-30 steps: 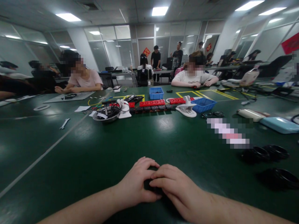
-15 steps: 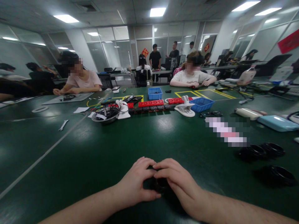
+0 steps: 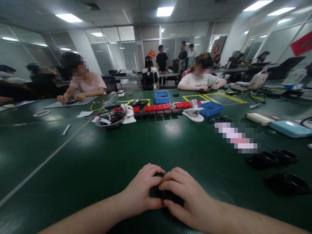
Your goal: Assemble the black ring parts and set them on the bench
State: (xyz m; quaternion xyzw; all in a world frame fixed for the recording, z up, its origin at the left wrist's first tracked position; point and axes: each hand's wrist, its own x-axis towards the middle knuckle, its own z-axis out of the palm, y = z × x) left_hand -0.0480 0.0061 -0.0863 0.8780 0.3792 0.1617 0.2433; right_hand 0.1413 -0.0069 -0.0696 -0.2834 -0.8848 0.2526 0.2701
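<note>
Both forearms lie flat on the green table (image 3: 102, 162), angled inward. The left hand (image 3: 142, 191) and right hand (image 3: 186, 198) meet knuckle to knuckle, fingers curled down, gripping 1 small black part (image 3: 168, 195) between them at the table's near edge.

A: What do we hold now?
B: Our left hand (image 3: 141, 191) and right hand (image 3: 187, 198) close together around a small black part (image 3: 168, 195) on the green table (image 3: 97, 162).
A: And beside us?
B: Black rings (image 3: 273, 159) at the right.
</note>
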